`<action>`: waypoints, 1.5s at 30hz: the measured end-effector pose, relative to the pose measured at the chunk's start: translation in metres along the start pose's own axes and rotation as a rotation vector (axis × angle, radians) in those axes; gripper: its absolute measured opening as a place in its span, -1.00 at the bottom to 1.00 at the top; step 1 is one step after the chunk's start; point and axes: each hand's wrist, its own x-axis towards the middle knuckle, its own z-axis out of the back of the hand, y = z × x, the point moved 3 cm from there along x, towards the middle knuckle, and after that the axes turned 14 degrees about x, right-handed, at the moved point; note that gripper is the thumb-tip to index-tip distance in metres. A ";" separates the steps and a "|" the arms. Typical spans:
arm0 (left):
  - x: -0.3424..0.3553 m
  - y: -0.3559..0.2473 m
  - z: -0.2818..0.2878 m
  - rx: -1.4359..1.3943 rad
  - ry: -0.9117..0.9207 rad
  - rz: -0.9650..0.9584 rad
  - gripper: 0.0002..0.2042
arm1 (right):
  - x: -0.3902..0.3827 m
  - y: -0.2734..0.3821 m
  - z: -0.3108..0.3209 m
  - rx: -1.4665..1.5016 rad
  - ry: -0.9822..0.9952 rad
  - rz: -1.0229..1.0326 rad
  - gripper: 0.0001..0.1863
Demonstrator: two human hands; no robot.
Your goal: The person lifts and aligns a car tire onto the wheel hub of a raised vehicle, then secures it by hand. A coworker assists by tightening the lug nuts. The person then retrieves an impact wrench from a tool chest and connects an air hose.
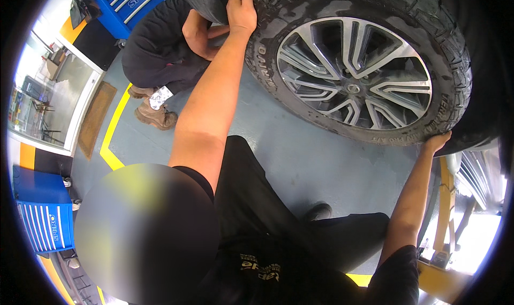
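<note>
A large car wheel with a silver-and-black spoked rim and a knobbly black tyre fills the upper right. My left hand grips the tyre's left edge, fingers curled against the rubber. Low on the opposite side, my right hand holds the tyre's edge, its fingers partly hidden by the tyre. Both arms are stretched out and spread wide. Whether the wheel is fixed to a car cannot be told, as its back is hidden.
Left of my left arm a person in dark clothes crouches beside another dark rounded shape. Blue tool cabinets stand at the left. Yellow lines cross the grey floor. A yellow post rises at right. A blurred patch hides the lower left.
</note>
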 end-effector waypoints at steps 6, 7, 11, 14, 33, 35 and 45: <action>-0.003 0.003 0.001 -0.016 -0.018 0.029 -0.57 | -0.004 0.001 -0.007 0.057 0.013 0.007 -0.31; -0.003 0.001 0.002 -0.020 -0.008 0.029 -0.57 | -0.004 0.002 -0.006 0.046 0.006 -0.008 -0.31; -0.002 0.003 0.000 -0.011 -0.043 -0.016 -0.59 | -0.007 0.004 -0.007 0.029 -0.016 -0.053 -0.29; -0.002 0.000 -0.003 -0.052 -0.065 -0.020 -0.64 | -0.002 0.003 -0.003 0.044 0.018 0.021 -0.29; -0.360 0.045 -0.013 -0.380 0.487 0.588 -0.80 | 0.003 0.011 0.058 -0.142 -0.082 0.023 -0.34; -0.383 0.055 -0.029 -0.320 0.975 0.551 -0.79 | 0.005 0.018 0.072 -0.262 -0.081 0.097 -0.36; -0.401 0.055 -0.013 0.005 1.460 0.410 -0.71 | -0.011 0.077 0.019 -0.670 -0.006 0.651 -0.51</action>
